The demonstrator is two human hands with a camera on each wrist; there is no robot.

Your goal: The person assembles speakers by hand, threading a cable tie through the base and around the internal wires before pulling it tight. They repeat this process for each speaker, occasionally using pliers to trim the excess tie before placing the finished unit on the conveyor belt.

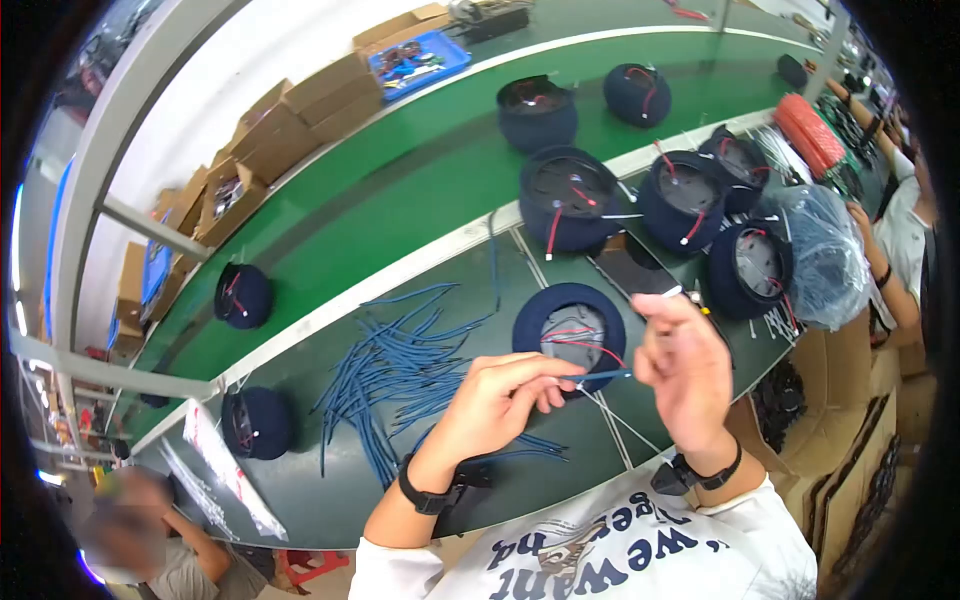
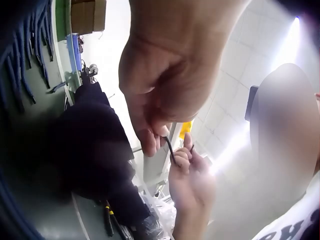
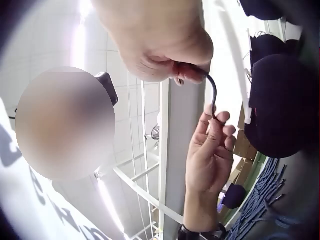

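Observation:
My left hand pinches one end of a short blue cord between thumb and fingertips. At the cord's other end, the curled fingers of my right hand grip it, and the right wrist view shows the cord bending between both hands. Right behind the hands sits a navy round cap, open side up, with a grey lining and red wires inside. A loose heap of similar blue cords lies on the green table left of my left hand.
More navy caps with red wires stand at the right, beside a clear plastic bag. A green conveyor belt runs along the far side, with cardboard boxes and a blue tray behind. People sit at both sides.

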